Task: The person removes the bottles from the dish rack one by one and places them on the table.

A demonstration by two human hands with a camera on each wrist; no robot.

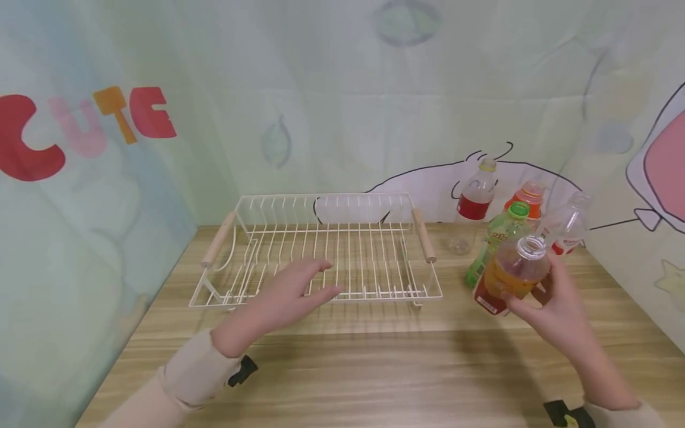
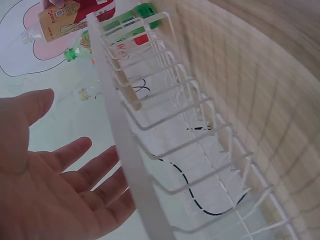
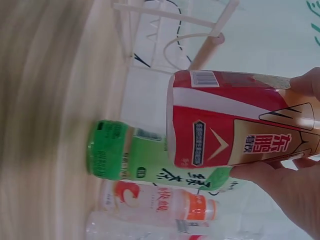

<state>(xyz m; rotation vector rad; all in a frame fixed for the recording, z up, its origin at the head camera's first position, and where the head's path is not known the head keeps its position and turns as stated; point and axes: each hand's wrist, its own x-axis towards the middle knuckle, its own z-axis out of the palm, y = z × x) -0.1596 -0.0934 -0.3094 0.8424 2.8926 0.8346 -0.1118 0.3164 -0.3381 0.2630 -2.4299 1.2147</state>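
In the head view my right hand grips a bottle with a red-and-gold label, its fingers and thumb curled round the upper body. The bottle is lifted above the table and tilts, its neck open with no cap; the right wrist view shows the label of the bottle large. My left hand hovers over the front left of a white wire dish rack, thumb and fingers apart, holding nothing. From the left wrist its relaxed fingers appear beside the rack's white bar.
Behind the held bottle stand a green bottle, an orange-necked bottle, a clear bottle with a red label and another clear bottle. Wooden handles top the rack's sides. A printed curtain hangs behind the wooden table.
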